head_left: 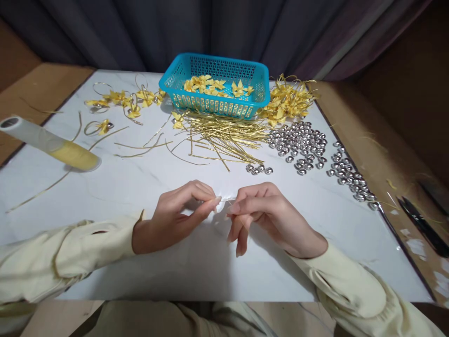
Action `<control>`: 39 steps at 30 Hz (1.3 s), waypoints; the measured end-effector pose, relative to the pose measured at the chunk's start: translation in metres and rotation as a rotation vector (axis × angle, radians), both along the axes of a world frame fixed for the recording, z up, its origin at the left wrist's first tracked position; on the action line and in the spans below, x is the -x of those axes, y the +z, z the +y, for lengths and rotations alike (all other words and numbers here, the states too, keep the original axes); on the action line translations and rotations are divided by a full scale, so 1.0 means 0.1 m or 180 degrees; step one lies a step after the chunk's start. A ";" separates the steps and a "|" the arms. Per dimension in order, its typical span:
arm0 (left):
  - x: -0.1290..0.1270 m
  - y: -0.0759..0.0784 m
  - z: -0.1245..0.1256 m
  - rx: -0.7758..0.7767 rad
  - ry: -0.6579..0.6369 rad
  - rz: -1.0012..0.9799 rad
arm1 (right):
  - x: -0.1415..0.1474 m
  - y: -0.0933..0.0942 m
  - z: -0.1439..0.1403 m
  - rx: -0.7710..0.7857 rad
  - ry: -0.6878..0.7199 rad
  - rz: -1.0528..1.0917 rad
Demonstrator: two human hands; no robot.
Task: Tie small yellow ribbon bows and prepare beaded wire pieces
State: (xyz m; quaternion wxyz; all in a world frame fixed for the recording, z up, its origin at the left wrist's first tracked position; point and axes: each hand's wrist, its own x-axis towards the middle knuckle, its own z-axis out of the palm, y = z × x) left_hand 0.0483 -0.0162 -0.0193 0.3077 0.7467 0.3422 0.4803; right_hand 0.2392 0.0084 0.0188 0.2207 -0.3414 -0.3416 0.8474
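My left hand [185, 208] and my right hand [263, 210] meet above the near middle of the white table. Each is closed in a pinch, thumb against forefinger. Between the fingertips runs a short, thin wire-like strand [228, 200], with one end inside each pinch; most of it is hidden. The lower fingers of my right hand curl loosely downward. Just beyond my hands lie a few silver beads [259, 169] and a pile of gold wire stems [224, 133].
Behind the stems stands a turquoise basket [213, 98] holding yellow ribbon flowers [205, 85]. More flowers [286, 100] are heaped to its right. Silver beads [298, 140] spread to the right. A translucent tube [52, 142] leans at left. Black-handled cutters [423, 224] lie beyond the right edge.
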 end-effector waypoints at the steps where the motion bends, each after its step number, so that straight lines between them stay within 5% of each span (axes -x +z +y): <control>1: 0.00 0.00 0.00 0.0001 -0.0002 0.0003 | 0.00 0.00 0.00 -0.0002 0.0007 -0.0002; 39: 0.01 0.03 0.02 -0.0226 0.0096 0.0165 | 0.00 0.01 0.00 0.0114 0.0099 -0.0015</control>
